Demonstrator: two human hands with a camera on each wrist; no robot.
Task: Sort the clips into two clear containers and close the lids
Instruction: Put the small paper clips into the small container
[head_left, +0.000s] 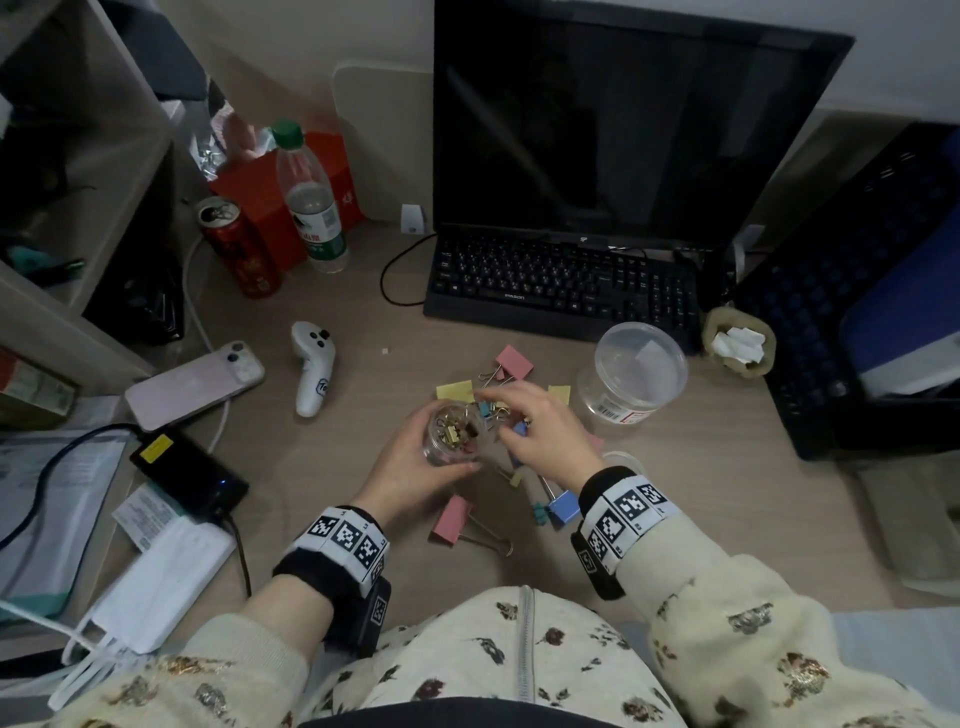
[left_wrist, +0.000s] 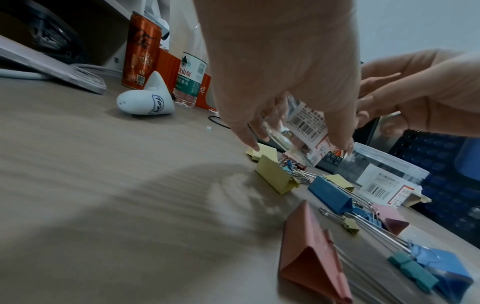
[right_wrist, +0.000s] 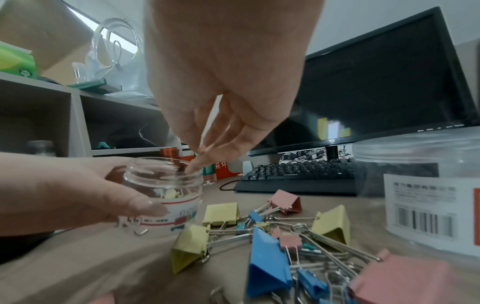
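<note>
Small jar (head_left: 453, 435) is gripped by left hand (head_left: 410, 467) above the desk; right hand (head_left: 540, 436) fingertips are bunched over its mouth, possibly pinching a clip. Jar should be kept level.

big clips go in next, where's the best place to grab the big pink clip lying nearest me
Pinch the big pink clip across its folded pink body, coming from above. It lies flat on the desk, apart from the pile, its wire handles trailing right; the body gives a steadier grip than the thin wires.
</note>
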